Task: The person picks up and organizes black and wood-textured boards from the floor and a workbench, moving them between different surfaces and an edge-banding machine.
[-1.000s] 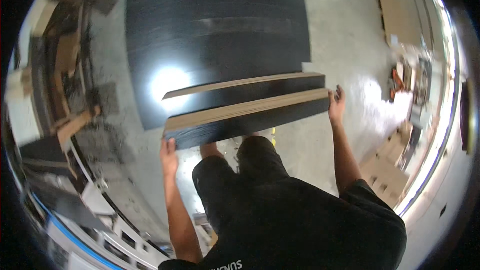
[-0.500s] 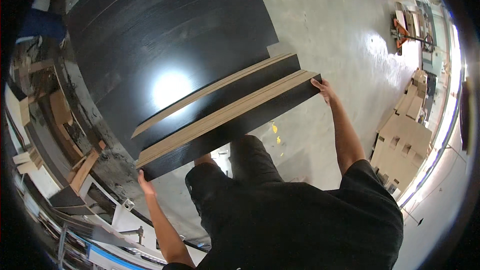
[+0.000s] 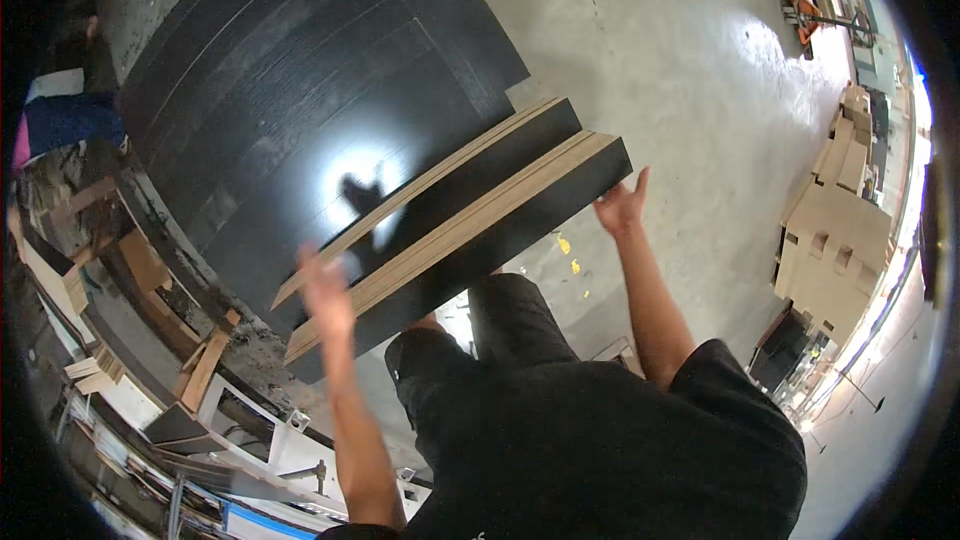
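A near stack of black boards (image 3: 500, 230) with bare brown edges facing up lies slantwise in front of me. Just beyond it, a second, similar stack of boards (image 3: 440, 190) runs almost parallel. Both rest on a wide pile of black panels (image 3: 290, 80). My left hand (image 3: 328, 290) is raised over the left end of the near stack, its fingers blurred by motion. At the right end, my right hand (image 3: 624, 208) has its thumb spread upward and its fingertips close to the lower edge of the near stack; whether they touch it is unclear.
Wooden offcuts and frames (image 3: 200, 370) crowd the left side, with dark blue cloth (image 3: 75, 125) behind them. Cardboard-coloured panels (image 3: 840, 240) stand along the right wall. Farther back is an orange pallet jack (image 3: 803, 15). Yellow marks (image 3: 568, 255) show on the grey floor.
Both hands have let go of the near stack's ends. My left hand has swung up and over the boards; my right has dropped slightly and opened. The view has shifted a little.
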Tool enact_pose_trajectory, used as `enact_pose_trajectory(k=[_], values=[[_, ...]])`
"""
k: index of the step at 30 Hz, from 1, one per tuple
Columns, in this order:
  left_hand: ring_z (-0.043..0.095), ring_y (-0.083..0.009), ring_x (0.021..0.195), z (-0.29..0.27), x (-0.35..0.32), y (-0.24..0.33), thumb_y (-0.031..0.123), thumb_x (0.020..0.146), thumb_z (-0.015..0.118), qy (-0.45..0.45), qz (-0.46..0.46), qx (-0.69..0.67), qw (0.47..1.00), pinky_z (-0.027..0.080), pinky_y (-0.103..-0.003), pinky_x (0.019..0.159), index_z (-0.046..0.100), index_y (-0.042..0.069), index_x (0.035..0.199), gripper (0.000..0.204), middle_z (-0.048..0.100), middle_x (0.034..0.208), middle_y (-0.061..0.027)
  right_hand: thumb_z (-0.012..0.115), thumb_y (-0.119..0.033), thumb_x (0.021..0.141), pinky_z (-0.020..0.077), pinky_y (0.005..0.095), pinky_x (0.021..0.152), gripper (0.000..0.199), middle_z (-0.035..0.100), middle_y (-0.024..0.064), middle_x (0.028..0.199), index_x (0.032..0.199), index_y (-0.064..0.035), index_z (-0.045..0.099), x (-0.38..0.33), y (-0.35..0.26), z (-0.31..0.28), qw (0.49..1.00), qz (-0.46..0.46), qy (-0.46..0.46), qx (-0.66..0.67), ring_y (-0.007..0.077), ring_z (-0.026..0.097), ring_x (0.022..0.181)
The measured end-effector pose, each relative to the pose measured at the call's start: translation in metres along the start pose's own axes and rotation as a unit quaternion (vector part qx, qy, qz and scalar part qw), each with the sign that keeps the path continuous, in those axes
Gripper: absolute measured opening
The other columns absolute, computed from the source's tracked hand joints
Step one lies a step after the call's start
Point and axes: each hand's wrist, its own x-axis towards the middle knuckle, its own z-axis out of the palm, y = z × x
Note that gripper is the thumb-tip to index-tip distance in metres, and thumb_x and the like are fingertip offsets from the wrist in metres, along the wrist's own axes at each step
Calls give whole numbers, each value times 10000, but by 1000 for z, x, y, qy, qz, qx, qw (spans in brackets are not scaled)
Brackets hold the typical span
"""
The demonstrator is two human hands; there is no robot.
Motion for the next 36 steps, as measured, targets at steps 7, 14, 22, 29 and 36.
enact_pose_trajectory(k=[7,14,22,29,36], values=[[292,-380,1553,293,52,242,846,894,501,-441,207,14,873,235,-408,1271,318,-143,1549,1200,319,1628,-332,396,-953,829,234,507,1265,1244,392,149,1638,1599,20,312,-20,29,33,971,54,-40,229,357,352,1507],[401,-417,1490,323,49,264,926,773,563,-495,171,49,850,336,-425,1223,361,-123,1538,1313,411,1569,-343,412,-882,898,319,504,1233,1055,483,130,1566,1556,-57,421,-15,26,42,971,26,-49,233,349,453,1430],[439,-410,1466,312,39,275,853,775,661,-450,189,142,861,365,-434,1206,377,-84,1549,1248,447,1557,-315,553,-767,931,386,488,1187,887,548,111,1499,1505,-93,493,-12,25,43,986,9,-29,162,318,524,1365],[416,-389,1484,217,23,212,576,935,692,-260,198,62,943,337,-432,1225,395,-33,1563,923,440,1584,-269,585,-625,991,231,527,1212,810,353,28,1679,1621,-164,366,16,31,-36,988,-99,88,-78,234,312,1534],[579,-443,1278,-25,-88,5,405,980,695,179,36,95,979,434,-504,1112,594,-7,1388,589,627,1357,-272,652,-436,1025,272,434,1241,729,413,211,1602,1541,26,426,44,-83,-56,821,-328,102,-457,327,371,1499]])
